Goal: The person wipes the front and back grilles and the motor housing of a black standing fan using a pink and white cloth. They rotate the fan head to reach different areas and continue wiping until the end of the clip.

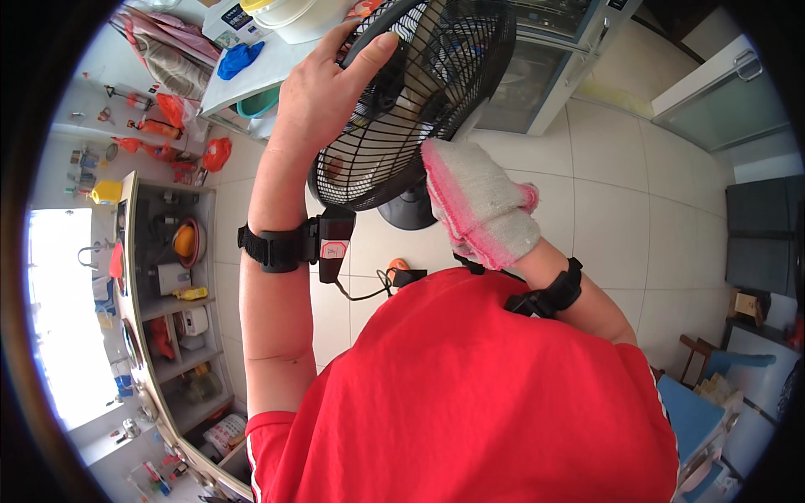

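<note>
A black standing fan point(402, 119) with a round wire grille tilts in front of me. My left hand point(327, 88) grips the rim of its grille from the left, the thumb lying over the black edge. A grey-white cloth with pink borders point(481, 198) is bunched over my right hand point(534, 254), hiding the fingers. That cloth touches the lower right side of the fan's grille. Below the grille, the fan's dark round base point(407, 210) shows in part against the floor.
A white table point(270, 69) with a blue cloth point(240, 60) and a white bucket point(302, 19) stands at upper left. Open cabinet shelves point(176, 302) run along the left. Glass-fronted cabinet doors point(525, 82) are beyond the fan. A blue-seated chair point(688, 409) stands lower right.
</note>
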{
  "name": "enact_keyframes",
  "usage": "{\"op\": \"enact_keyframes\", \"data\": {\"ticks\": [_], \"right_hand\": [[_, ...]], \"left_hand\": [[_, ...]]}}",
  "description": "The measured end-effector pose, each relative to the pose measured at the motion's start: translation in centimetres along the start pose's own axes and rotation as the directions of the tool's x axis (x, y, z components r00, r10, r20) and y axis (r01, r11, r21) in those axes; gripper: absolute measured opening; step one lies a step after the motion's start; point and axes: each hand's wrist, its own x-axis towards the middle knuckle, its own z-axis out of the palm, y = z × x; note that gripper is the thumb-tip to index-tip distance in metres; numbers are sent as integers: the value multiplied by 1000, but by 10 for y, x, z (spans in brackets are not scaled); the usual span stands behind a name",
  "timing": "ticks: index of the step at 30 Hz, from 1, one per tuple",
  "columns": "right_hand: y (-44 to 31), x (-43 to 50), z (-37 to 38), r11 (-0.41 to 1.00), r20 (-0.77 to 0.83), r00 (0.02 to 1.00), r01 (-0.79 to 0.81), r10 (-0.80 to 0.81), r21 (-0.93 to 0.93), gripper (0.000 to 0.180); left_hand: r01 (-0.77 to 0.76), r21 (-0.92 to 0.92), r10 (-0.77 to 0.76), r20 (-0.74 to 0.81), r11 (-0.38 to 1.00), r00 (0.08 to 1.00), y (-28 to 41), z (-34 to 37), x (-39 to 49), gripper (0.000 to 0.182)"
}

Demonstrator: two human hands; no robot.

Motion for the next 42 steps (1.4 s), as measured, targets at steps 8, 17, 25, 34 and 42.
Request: {"op": "enact_keyframes", "data": {"ticks": [8,17,25,34,42], "right_hand": [[-20,16,4,914,-185,981,131,-62,385,43],[-22,20,-28,835,140,989,-123,55,536,40],[8,-15,1,337,387,853,-500,351,798,57],[16,-11,20,580,75,845,-425,529,695,29],[29,-28,22,432,169,829,-438,533,788,25]], "left_hand": [[-18,0,18,-2,1000,1000,-1,0,-2,74],[-11,7,11,0,1000,1000,-1,-1,-7,77],[-18,22,18,-11,1000,1000,-1,0,-6,75],[-33,15,33,-15,999,999,-1,0,-8,75],[-21,44,21,-11,999,1000,0,2,-6,76]]}}
